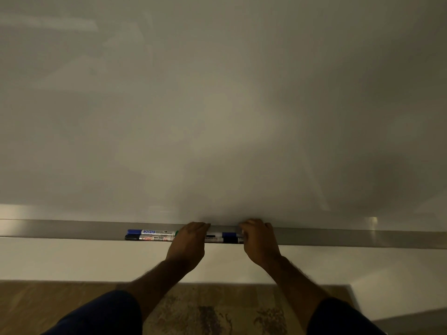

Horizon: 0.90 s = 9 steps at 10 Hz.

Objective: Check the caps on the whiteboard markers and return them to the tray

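A long, narrow grey metal tray (72, 228) runs left to right along the lower edge of the whiteboard. Four markers lie lengthwise on it in two rows. Left, far row: a blue-capped white marker (151, 232). Left, near row, touching it: a black-capped white marker (148, 237). To the right lie a second blue-capped marker (223, 235) and, nearer, a second black-capped marker (226, 240), both partly covered by hands.

Blank whiteboard (217, 105) filling most of the view, faint reflections at upper left. Pale wall (72, 259) below. Wood floor (48, 305) at bottom, patterned rug (217, 313) on it.
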Each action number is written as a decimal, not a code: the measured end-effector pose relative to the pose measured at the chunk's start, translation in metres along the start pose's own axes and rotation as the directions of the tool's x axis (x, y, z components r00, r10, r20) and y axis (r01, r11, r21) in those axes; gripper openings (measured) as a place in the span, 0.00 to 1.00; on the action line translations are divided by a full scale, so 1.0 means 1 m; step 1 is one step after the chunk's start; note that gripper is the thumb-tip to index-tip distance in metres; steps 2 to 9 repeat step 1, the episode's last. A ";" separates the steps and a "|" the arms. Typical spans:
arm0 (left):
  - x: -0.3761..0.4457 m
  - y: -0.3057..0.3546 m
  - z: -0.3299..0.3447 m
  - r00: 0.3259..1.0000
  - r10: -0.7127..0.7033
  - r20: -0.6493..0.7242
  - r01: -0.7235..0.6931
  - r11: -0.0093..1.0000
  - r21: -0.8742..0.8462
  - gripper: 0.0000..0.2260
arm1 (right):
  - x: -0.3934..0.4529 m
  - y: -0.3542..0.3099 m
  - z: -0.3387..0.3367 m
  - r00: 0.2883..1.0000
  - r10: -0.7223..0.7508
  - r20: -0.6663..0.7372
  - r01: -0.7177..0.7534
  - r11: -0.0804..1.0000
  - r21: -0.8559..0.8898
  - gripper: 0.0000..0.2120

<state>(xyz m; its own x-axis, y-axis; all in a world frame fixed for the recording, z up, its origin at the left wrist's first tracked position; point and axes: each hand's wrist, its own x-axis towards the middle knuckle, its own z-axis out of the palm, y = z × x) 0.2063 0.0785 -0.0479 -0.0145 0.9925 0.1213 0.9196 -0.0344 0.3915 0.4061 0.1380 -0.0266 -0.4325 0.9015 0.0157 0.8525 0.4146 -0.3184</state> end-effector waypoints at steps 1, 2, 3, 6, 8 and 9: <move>-0.005 -0.009 -0.005 0.998 0.033 -0.051 -0.032 0.999 0.023 0.18 | 0.000 -0.006 -0.003 0.995 -0.019 -0.095 0.018 1.000 -0.021 0.13; -0.005 -0.009 -0.005 0.998 0.033 -0.051 -0.032 0.999 0.023 0.18 | 0.000 -0.006 -0.003 0.995 -0.019 -0.095 0.018 1.000 -0.021 0.13; -0.005 -0.009 -0.005 0.998 0.033 -0.051 -0.032 0.999 0.023 0.18 | 0.000 -0.006 -0.003 0.995 -0.019 -0.095 0.018 1.000 -0.021 0.13; -0.005 -0.009 -0.005 0.998 0.033 -0.051 -0.032 0.999 0.023 0.18 | 0.000 -0.006 -0.003 0.995 -0.019 -0.095 0.018 1.000 -0.021 0.13; -0.005 -0.009 -0.005 0.998 0.033 -0.051 -0.032 0.999 0.023 0.18 | 0.000 -0.006 -0.003 0.995 -0.019 -0.095 0.018 1.000 -0.021 0.13; -0.005 -0.009 -0.005 0.998 0.033 -0.051 -0.032 0.999 0.023 0.18 | 0.000 -0.006 -0.003 0.995 -0.019 -0.095 0.018 1.000 -0.021 0.13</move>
